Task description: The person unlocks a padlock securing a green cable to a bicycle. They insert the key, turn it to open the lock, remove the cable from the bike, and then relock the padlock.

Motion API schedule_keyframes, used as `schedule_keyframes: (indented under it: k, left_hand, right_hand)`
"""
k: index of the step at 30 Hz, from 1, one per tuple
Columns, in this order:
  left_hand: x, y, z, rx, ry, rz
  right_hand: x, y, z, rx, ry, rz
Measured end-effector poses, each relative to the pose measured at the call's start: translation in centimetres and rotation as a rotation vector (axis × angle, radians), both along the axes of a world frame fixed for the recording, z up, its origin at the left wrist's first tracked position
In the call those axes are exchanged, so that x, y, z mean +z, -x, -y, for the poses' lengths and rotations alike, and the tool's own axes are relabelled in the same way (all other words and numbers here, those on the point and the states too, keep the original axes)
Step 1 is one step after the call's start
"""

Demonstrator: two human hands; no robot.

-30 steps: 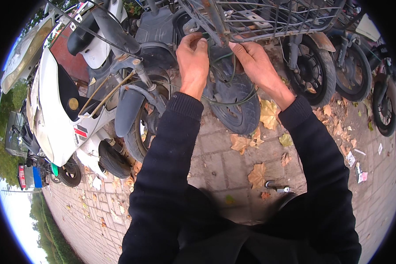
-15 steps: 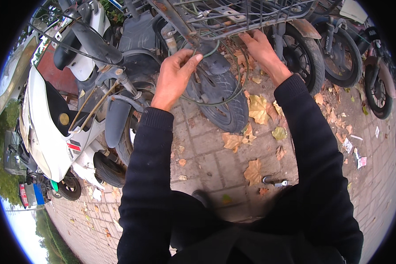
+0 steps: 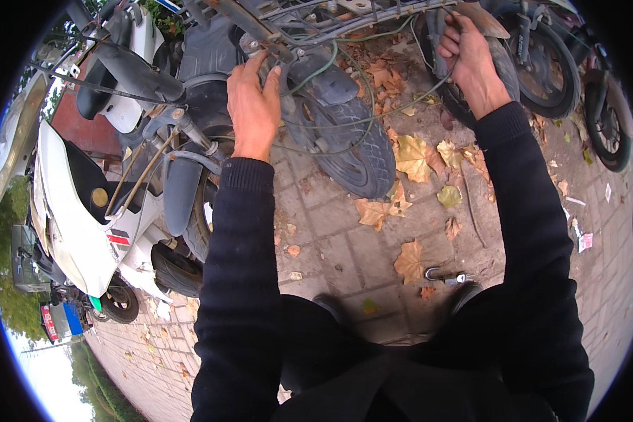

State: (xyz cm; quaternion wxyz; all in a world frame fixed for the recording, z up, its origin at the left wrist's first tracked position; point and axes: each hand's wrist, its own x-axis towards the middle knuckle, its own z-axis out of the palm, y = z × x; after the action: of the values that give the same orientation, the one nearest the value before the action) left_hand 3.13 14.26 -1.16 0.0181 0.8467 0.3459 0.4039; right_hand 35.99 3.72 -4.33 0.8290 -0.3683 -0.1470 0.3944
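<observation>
My right hand (image 3: 471, 62) is closed on a thin green cable (image 3: 426, 96), held out to the right beside another vehicle's front wheel. The cable runs in loose loops under a wire basket (image 3: 390, 13) and across the dark front wheel (image 3: 374, 155) before me. My left hand (image 3: 253, 105) is at the left of that wheel, by the rusty fork tube. Its fingers are stretched forward and the thumb stands apart; whether the fingertips touch the tube I cannot tell. An opened padlock (image 3: 451, 278) lies on the paving near my feet.
A white scooter (image 3: 70, 218) stands close on the left. More parked wheels (image 3: 541, 77) line the far right. Dry leaves (image 3: 411, 158) and a thin stick lie on the brick paving (image 3: 330, 253), with paper scraps (image 3: 584, 240) at the right.
My right hand has moved right from under the basket, drawing the cable out with it. My left hand has come away from the cable, slightly left, and its fingers have straightened.
</observation>
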Motion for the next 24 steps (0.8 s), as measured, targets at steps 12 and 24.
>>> schedule_keyframes:
  k: [12, 24]
  left_hand:
    - [-4.3, 3.6, -3.4, 0.136, 0.828, 0.332]
    - [-2.8, 4.7, -2.6, 0.043, 1.268, 0.546]
  right_hand:
    - [-1.5, 6.6, 6.3, 0.641, 0.485, 0.158]
    - [-0.6, 6.1, 7.3, 1.029, 0.201, 0.149]
